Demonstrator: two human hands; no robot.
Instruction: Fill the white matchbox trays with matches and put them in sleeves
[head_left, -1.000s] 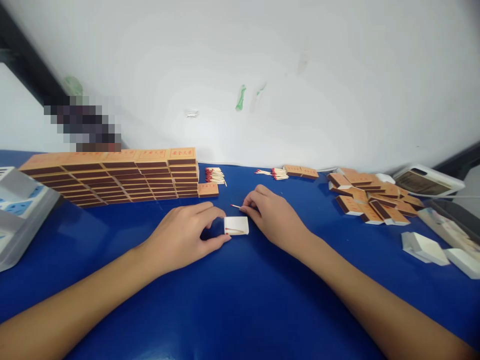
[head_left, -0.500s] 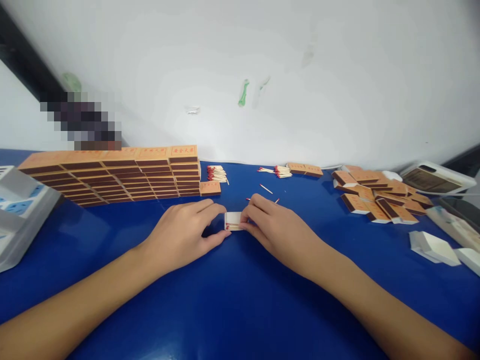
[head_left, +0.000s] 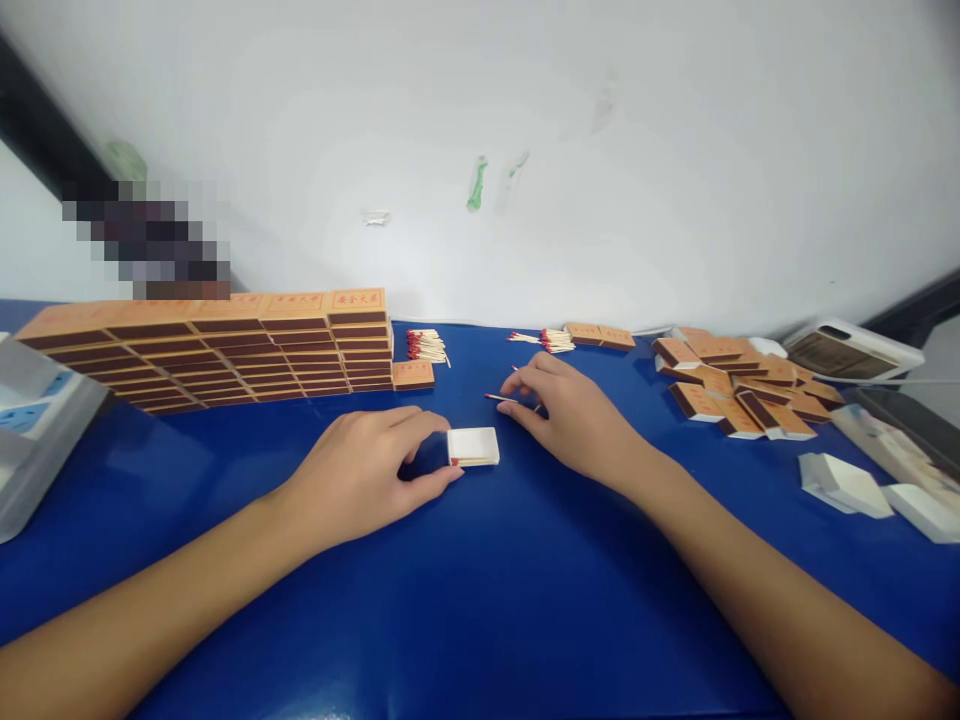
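My left hand grips the left end of a small white tray between thumb and forefinger. A few red-tipped matches lie along the tray's near side. Behind and to the right of the tray, my right hand has its thumb and forefinger around a loose match; whether they press on it is hard to tell. Another red match tip shows just above that forefinger. Farther back lie two piles of matches, one at the left and one at the right.
Stacked matchboxes form a wall at the left, with a single box at its end. Two boxes lie by the white wall. Heaped boxes, white trays and a phone are on the right.
My right hand has left the tray and moved back and right to the loose matches. My left hand still holds the tray, whose inside now shows more fully. The view has shifted slightly.
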